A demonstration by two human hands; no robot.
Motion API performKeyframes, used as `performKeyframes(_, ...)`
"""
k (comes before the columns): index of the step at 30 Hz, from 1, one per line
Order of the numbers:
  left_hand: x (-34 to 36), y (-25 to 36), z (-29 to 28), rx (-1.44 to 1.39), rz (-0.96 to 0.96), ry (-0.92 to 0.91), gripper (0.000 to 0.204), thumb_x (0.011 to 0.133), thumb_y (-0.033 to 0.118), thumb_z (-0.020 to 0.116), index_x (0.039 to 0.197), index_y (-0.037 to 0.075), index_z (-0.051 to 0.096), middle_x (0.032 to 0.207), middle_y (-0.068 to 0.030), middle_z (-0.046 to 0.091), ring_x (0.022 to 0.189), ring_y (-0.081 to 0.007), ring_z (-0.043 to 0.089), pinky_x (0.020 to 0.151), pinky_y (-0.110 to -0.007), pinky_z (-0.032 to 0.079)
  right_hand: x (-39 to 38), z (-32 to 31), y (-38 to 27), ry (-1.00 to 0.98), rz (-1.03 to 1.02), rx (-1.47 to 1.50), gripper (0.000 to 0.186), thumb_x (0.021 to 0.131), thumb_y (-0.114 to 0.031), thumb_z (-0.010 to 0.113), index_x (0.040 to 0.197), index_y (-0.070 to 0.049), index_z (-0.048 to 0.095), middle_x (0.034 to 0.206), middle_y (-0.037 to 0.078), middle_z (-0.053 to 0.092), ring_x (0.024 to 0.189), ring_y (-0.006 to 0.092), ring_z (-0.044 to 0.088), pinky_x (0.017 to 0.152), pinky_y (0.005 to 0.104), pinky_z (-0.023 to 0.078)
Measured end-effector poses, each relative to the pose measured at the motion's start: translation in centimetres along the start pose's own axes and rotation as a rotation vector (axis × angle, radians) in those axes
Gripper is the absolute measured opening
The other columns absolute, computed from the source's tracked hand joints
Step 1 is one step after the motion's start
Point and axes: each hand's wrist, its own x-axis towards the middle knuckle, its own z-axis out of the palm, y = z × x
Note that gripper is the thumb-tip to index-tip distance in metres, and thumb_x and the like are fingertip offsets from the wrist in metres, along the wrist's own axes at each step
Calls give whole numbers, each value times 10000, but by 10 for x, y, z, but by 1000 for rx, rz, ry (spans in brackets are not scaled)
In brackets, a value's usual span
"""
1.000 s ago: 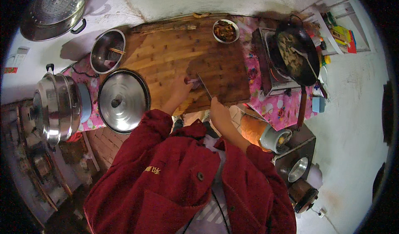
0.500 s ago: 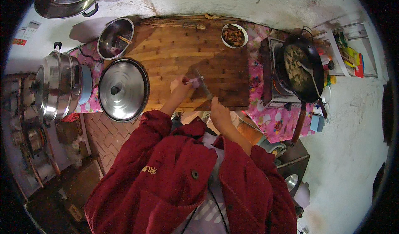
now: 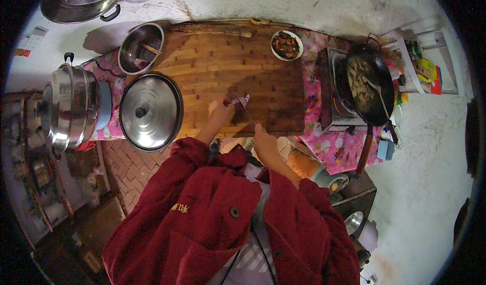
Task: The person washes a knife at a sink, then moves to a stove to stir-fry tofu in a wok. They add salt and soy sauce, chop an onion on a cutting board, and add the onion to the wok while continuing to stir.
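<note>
My right hand (image 3: 265,139) is closed round the handle of a kitchen knife (image 3: 247,114) near the front edge of the large wooden board. Seen almost edge-on, the thin blade slants up and left from the fist. On the blade's left, my left hand (image 3: 221,115) has its fingers closed on a small purple-and-white piece of food (image 3: 229,102), perhaps an onion; its exact kind is too small to make out. A pale bit (image 3: 245,100) of the same colours lies just right of the blade tip.
The wooden board (image 3: 217,57) carries a bowl of dark cooked food (image 3: 286,46) at far right. At left are a steel pot lid (image 3: 157,118), a steel basin with chopsticks (image 3: 136,57) and a steamer pot (image 3: 63,107). A wok (image 3: 372,107) with food and a spatula sits on the stove at right.
The knife has turned from showing its flat side to nearly edge-on, and its tip has shifted slightly left. The pale bit now shows right of the blade; my left hand has moved slightly down.
</note>
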Motion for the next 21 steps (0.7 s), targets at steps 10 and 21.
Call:
performKeyframes(10, -6, 37, -14, 300, -23, -242, 545, 881, 246, 622, 1315, 8, 396, 1144, -207, 597, 1003, -334, 596, 822, -416, 480, -9, -20, -5, 111, -12, 17, 228, 880, -90, 436, 1079, 16, 409, 868, 247, 627, 751, 425, 632, 652, 507, 500)
performKeyframes(21, -6, 22, -3, 232, 132, 36, 280, 727, 231, 695, 907, 32, 614, 888, -169, 619, 843, -348, 601, 723, -423, 479, -6, -38, -8, 91, 17, -31, 231, 851, -59, 469, 1056, 29, 408, 854, 252, 626, 760, 432, 633, 649, 497, 508)
